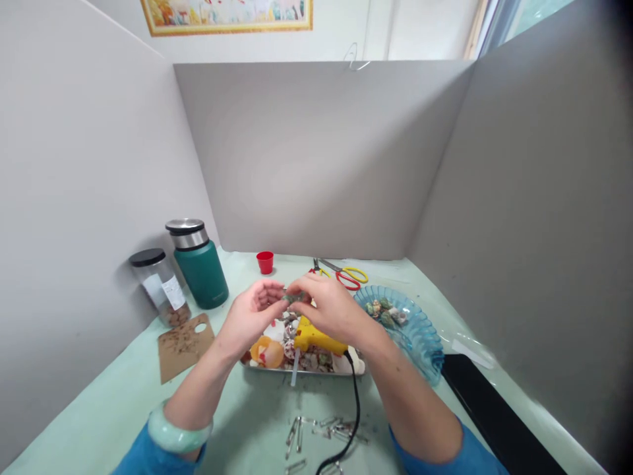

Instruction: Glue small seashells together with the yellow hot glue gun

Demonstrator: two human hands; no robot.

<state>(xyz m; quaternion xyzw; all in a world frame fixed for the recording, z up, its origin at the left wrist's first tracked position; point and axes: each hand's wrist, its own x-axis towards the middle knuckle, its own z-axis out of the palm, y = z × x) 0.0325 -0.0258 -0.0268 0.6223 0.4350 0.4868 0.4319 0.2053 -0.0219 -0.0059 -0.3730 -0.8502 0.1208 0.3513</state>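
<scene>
My left hand (256, 311) and my right hand (329, 305) meet over a metal tray (316, 373). Between their fingertips is a small greenish piece (293, 298), partly hidden; it looks like a shell, but I cannot make out its exact kind. My left fingers curl around its left side, while my right thumb and fingers pinch it from the right. Just below my right hand, a yellow hot glue gun (316, 338) lies across the tray, a pale glue stick (295, 368) poking from it. Shells and an orange scallop-like shell (270, 353) fill the tray.
A blue fluted plate (429, 340) holds several shells at right, by a black slab (494, 415). Scissors (349, 276) and a red cup (265, 262) lie behind. At left stand a green flask (202, 274) and a jar (163, 290). Safety pins (297, 435) and a black cord (355, 402) lie in front.
</scene>
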